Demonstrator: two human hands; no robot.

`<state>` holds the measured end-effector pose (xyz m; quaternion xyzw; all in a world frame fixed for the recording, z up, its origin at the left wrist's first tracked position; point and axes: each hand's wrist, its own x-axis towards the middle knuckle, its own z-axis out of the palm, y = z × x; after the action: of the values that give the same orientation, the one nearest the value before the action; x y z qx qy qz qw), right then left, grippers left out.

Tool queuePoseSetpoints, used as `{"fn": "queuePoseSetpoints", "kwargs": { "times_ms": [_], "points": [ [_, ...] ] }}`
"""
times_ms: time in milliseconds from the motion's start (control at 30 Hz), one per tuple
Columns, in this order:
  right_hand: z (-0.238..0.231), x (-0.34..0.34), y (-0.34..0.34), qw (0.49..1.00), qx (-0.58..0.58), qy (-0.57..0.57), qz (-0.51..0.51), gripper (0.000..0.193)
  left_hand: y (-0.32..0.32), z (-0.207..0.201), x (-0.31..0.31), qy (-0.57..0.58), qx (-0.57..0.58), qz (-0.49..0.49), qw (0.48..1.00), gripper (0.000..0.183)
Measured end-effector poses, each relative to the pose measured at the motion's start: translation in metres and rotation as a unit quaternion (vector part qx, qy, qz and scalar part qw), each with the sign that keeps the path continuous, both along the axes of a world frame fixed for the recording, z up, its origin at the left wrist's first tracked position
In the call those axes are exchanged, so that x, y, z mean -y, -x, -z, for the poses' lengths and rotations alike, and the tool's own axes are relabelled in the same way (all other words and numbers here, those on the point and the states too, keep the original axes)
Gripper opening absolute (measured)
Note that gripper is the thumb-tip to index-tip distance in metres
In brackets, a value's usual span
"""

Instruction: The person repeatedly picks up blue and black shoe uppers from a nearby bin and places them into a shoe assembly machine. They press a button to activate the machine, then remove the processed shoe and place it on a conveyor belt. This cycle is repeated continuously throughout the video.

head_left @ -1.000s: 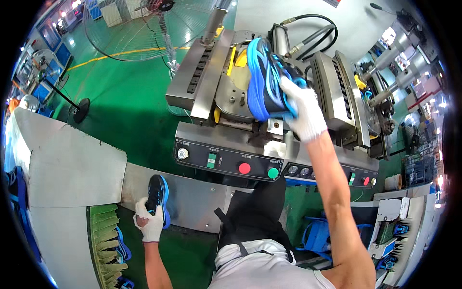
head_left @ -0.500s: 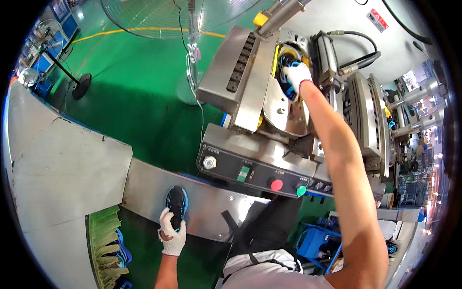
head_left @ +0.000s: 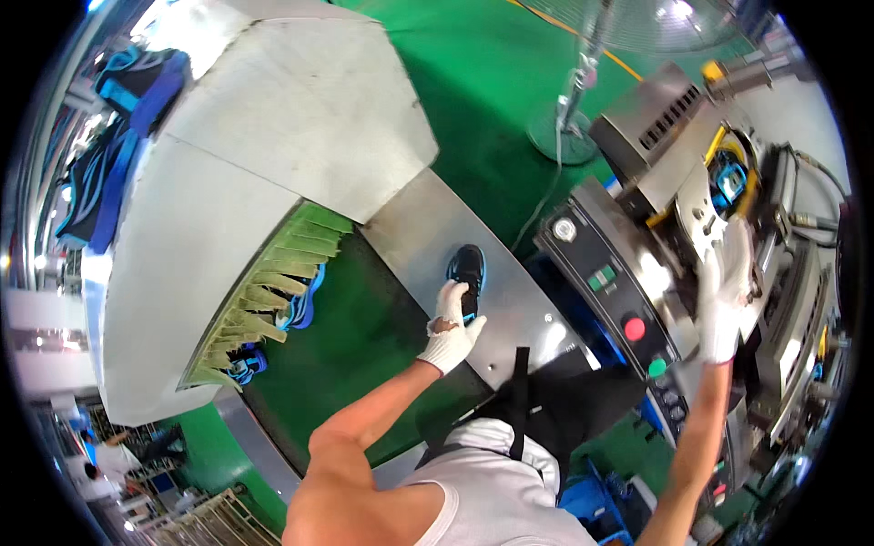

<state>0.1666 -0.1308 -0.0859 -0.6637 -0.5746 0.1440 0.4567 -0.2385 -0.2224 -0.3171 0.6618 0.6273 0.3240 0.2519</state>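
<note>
Fingers of the left hand [head_left: 448, 337], in the head view, lie along one side of a black shoe [head_left: 467, 266] with blue edging, the thumb opposite, pinching its heel end between them. That shoe rests on a metal shelf [head_left: 514, 300], its toe pointing away from the person. The right hand [head_left: 726, 291], gloved in white like the other, is slightly blurred, its fingers stretched out with nothing gripped; it is over the front of a steel machine [head_left: 669, 177], and I cannot tell whether it touches the metal. Near its fingertips, a second shoe [head_left: 730, 185] sits inside the machine. Between the hands runs a black control panel [head_left: 614, 296] with a red button [head_left: 635, 328] and a green button [head_left: 657, 367]. Farther left, green strips [head_left: 273, 278] line an opening in a pale housing [head_left: 309, 82], where a blue-soled shoe [head_left: 305, 307] pokes out.
</note>
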Motion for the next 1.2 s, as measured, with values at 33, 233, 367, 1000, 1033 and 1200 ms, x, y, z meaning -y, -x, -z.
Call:
{"fn": "queuePoseSetpoints", "kwargs": {
  "times_ms": [33,233,367,1000,1033,1200],
  "points": [
    [0.008,0.041,0.016,0.997,0.073,0.032,0.015,0.07,-0.008,-0.006,0.007,0.011,-0.006,0.017,1.0,0.077],
    [0.139,0.172,-0.006,0.929,0.316,0.176,0.073,0.101,0.01,-0.053,-0.036,-0.039,-0.153,0.305,0.939,0.038],
    [0.15,0.182,-0.009,0.95,0.234,0.201,0.055,0.097,0.008,-0.028,-0.06,-0.075,-0.065,0.351,0.931,0.015],
    [0.077,0.495,0.07,0.869,-0.15,-0.04,0.469,0.099,-0.397,-0.244,0.215,-0.081,0.116,0.821,0.553,0.055],
    [0.073,0.503,0.064,0.809,-0.209,-0.107,0.54,0.084,-0.406,-0.252,0.234,-0.039,0.151,0.845,0.512,0.063],
    [0.099,0.602,-0.009,0.623,-0.228,-0.272,0.697,0.055,-0.429,-0.248,0.282,-0.119,0.177,0.899,0.382,0.062]
  ]
}}
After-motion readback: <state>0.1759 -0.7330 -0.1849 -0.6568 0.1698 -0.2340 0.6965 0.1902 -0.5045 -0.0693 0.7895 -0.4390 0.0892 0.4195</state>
